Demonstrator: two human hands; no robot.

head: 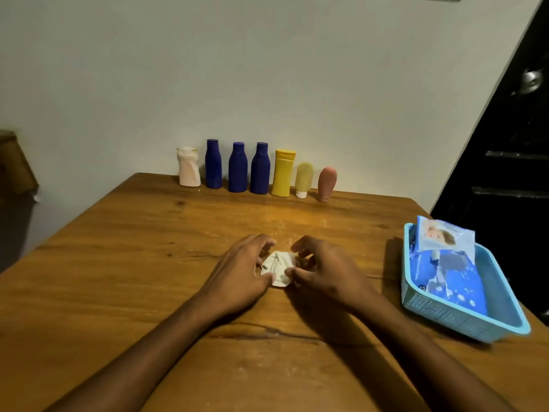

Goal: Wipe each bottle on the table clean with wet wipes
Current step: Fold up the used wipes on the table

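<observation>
On my honey-brown, dark-grained worktop [118, 263]: a white wipe [277, 267], a cream-white bottle [188, 167], three deep-blue bottles [213, 164] [237, 168] [260, 168], a bright yellow bottle [283, 173], a pale-yellow tube [303, 179] with white cap, and a dusty-pink tube [326, 183]. A light-blue lattice basket [445, 313] holds blue-and-white wipe packs [445, 272].

Head-worn camera looks forward and down, close over the table [118, 263].

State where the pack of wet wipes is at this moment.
In the head view, the pack of wet wipes lies in the light blue basket at the table's right edge, right of the right hand.
</observation>
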